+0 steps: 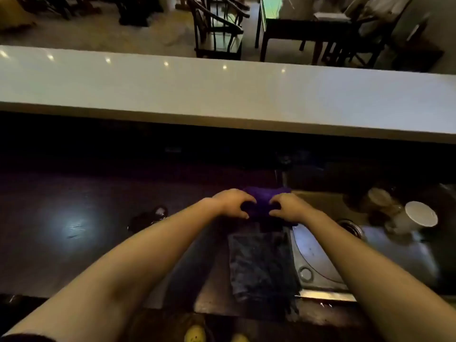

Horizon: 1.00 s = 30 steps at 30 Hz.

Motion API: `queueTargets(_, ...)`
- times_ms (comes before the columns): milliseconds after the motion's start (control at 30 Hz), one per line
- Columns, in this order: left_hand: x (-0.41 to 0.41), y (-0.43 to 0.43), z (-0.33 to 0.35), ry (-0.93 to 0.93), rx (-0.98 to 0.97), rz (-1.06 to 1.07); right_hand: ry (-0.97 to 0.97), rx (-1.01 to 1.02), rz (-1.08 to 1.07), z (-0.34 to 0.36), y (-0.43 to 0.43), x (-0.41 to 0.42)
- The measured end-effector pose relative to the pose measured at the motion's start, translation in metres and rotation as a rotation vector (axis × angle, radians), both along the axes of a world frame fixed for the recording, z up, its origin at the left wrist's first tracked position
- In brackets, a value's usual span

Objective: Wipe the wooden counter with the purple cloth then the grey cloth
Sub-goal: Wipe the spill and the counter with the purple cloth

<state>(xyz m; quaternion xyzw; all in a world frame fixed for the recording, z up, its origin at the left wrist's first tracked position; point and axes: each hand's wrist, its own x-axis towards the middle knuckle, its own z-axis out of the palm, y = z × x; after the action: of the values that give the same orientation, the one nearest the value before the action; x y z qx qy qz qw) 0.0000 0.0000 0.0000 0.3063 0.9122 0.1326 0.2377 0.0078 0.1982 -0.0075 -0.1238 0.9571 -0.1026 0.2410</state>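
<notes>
Holding the purple cloth point(264, 201) bunched between my left hand point(232, 202) and right hand point(288, 208), I curl the fingers of both around its ends, so it stays compact above the dark wooden tabletop point(74, 218). The grey cloth point(261, 265) waits flat beside the sink point(320, 255), near for later.

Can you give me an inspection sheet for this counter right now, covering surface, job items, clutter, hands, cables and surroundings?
Surface: dark wooden counter, glossy, with a light glare.
Job's things: purple cloth bunched near the sink edge; grey cloth lying flat nearer the person.
Clutter: small dark object on the counter, too dim to identify; white cup and other dishes in the sink.
Hands: left hand and right hand both grip the purple cloth.
Cables: nothing seen.
Surroundings: raised white bar top; chairs and a dark table beyond.
</notes>
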Motion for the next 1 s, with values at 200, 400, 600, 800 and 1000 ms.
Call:
queueTargets(200, 0.008, 0.015, -0.038, 0.219, -0.070, 0.035, 0.117, 0.023, 0.003, -0.022, 0.019, 0.016)
queueTargets(400, 0.006, 0.024, -0.044, 0.301, -0.018, 0.138, 0.220, -0.096, -0.090, -0.026, 0.018, 0.010)
queueTargets(600, -0.001, 0.017, -0.030, 0.180, 0.315, 0.459, 0.300, -0.219, -0.133, -0.012, 0.011, -0.003)
queueTargets(800, -0.010, -0.011, -0.003, 0.182, 0.489, 0.604, 0.340, -0.425, -0.130, 0.009, -0.006, -0.013)
queueTargets(1000, -0.005, -0.051, 0.013, 0.249, 0.527, 0.651, 0.415, -0.512, -0.051, 0.015, -0.037, -0.018)
